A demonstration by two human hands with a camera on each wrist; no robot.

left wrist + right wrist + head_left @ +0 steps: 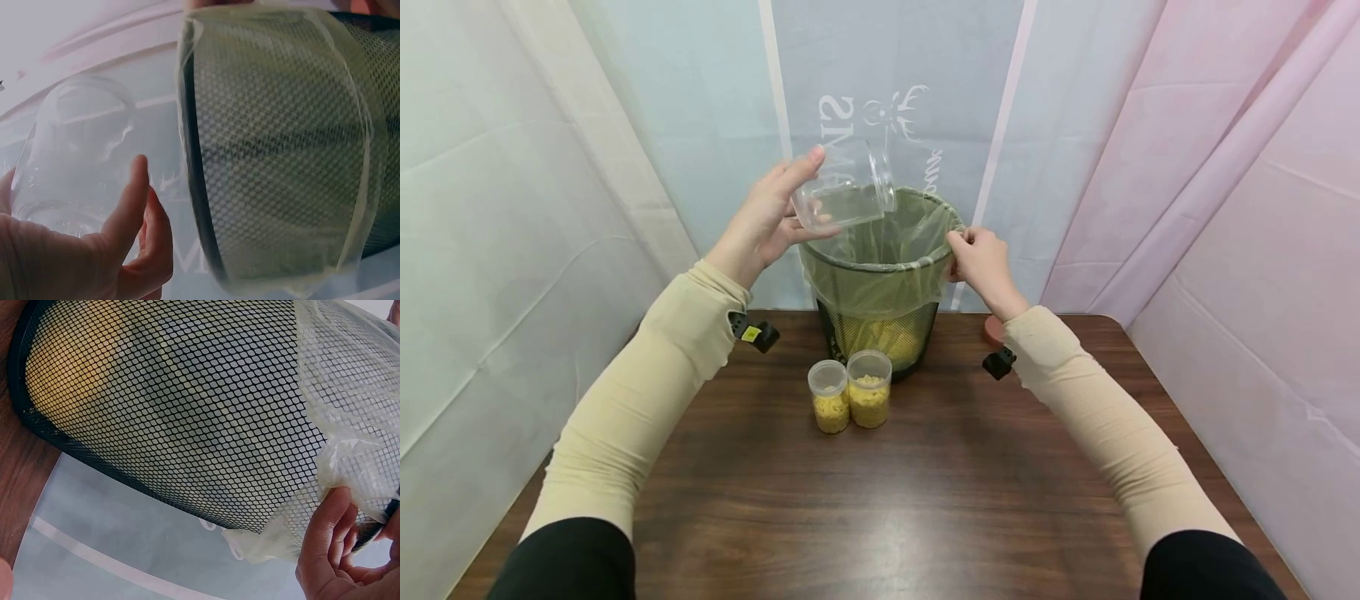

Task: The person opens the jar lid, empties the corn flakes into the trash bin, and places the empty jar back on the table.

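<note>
My left hand (772, 212) grips a clear, empty-looking jar (844, 193), tilted on its side with its mouth toward the right, over the left rim of a black mesh trash bin (887, 321). A thin yellowish bag (880, 292) lines the bin and folds down over its rim. My right hand (979, 262) pinches the bag at the right side of the rim; the right wrist view shows the bag (350, 459) bunched at the thumb and fingers. Yellow material (69, 369) shows through the mesh at the bottom of the bin.
Two clear jars partly filled with yellow crumbs, a smaller jar (830, 408) and a larger jar (870, 400), stand side by side in front of the bin. A reddish round object (994, 331) lies behind my right wrist on the wooden table (887, 508). Curtains surround the table.
</note>
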